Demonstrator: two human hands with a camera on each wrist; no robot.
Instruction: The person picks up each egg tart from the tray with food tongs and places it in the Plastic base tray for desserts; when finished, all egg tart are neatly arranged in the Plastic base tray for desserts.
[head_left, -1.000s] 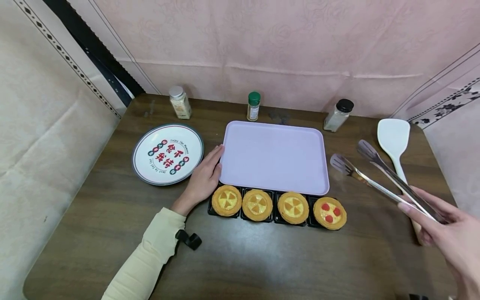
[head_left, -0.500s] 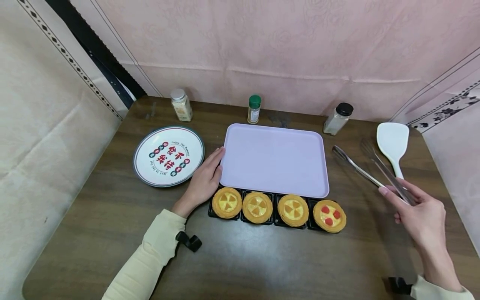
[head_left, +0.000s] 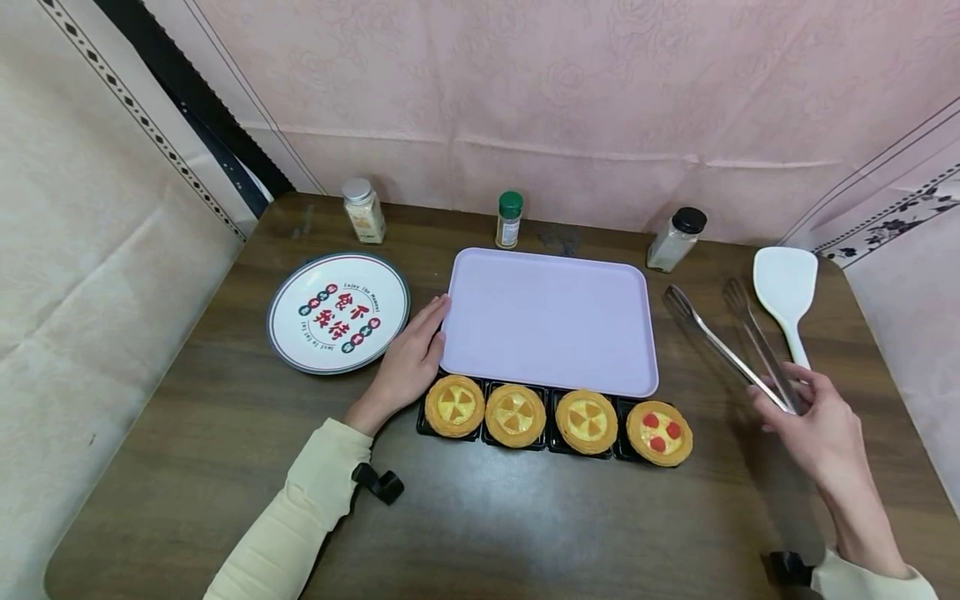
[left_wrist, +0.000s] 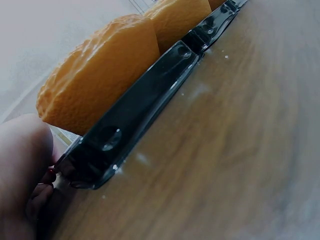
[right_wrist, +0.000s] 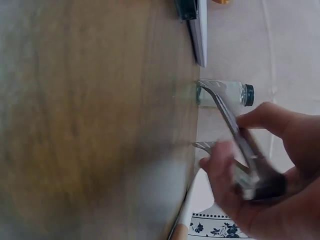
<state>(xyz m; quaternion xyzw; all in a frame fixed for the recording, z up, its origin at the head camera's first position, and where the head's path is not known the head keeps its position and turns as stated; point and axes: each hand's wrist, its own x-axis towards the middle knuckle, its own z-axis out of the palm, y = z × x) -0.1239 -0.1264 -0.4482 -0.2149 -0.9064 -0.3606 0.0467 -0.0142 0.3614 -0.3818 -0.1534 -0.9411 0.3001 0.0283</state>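
Note:
My left hand (head_left: 414, 354) lies flat on the table, its fingers straight against the left edge of the lavender tray (head_left: 547, 275). Just right of it a black holder (left_wrist: 145, 110) carries a row of several tarts (head_left: 514, 414); the rightmost tart (head_left: 658, 432) has red dots. My right hand (head_left: 797, 403) grips the handle end of metal tongs (head_left: 716, 337), which lie low over the table right of the tray, arms spread and pointing away. In the right wrist view my fingers (right_wrist: 225, 172) curl round the tongs (right_wrist: 235, 130). The left wrist view shows a tart (left_wrist: 100, 75) close beside my finger.
A printed round plate (head_left: 337, 311) sits left of the tray. Three spice jars stand along the back: silver-capped (head_left: 363, 210), green-capped (head_left: 508, 220), black-capped (head_left: 677, 238). A white spatula (head_left: 785, 287) lies right of the tongs. Paper walls close in around the wooden table (head_left: 525, 517).
My right hand has moved forward and down with the tongs, bringing them from above the table to low beside the spatula. The left hand has not moved.

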